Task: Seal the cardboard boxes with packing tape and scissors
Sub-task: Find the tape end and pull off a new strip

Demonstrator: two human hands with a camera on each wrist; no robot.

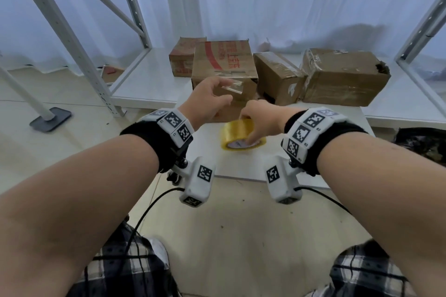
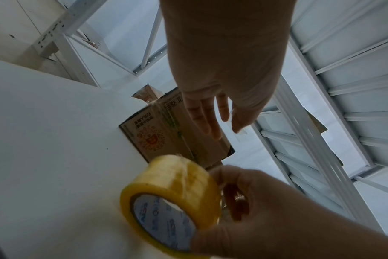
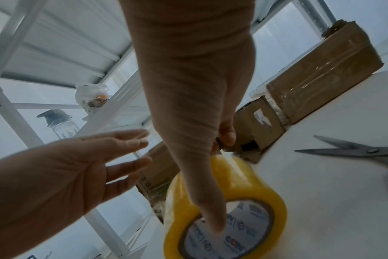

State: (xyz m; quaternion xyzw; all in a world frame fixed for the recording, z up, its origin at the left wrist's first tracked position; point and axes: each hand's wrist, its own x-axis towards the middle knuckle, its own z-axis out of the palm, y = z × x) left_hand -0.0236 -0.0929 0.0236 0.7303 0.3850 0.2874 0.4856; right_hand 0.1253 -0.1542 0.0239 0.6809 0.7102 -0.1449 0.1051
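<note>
A yellow tape roll (image 1: 235,131) stands on edge on the white table (image 1: 241,164). My right hand (image 1: 255,123) grips it, thumb inside the core and fingers over the top (image 3: 227,135). My left hand (image 1: 220,90) hovers with straight, spread fingers (image 3: 126,140) in front of the red-printed cardboard box (image 1: 224,65). A clear strip of tape (image 1: 233,88) hangs by those fingertips; whether they touch it I cannot tell. Scissors (image 3: 354,150) lie with blades apart on the table to the right of the roll; the head view hides them.
Three more cardboard boxes stand behind: one at back left (image 1: 183,55), a small one (image 1: 277,77) and a large taped one (image 1: 342,77) on the right. White shelf posts (image 1: 72,38) rise at left. A bottle (image 3: 60,124) and a plastic bag (image 3: 93,98) sit on a shelf.
</note>
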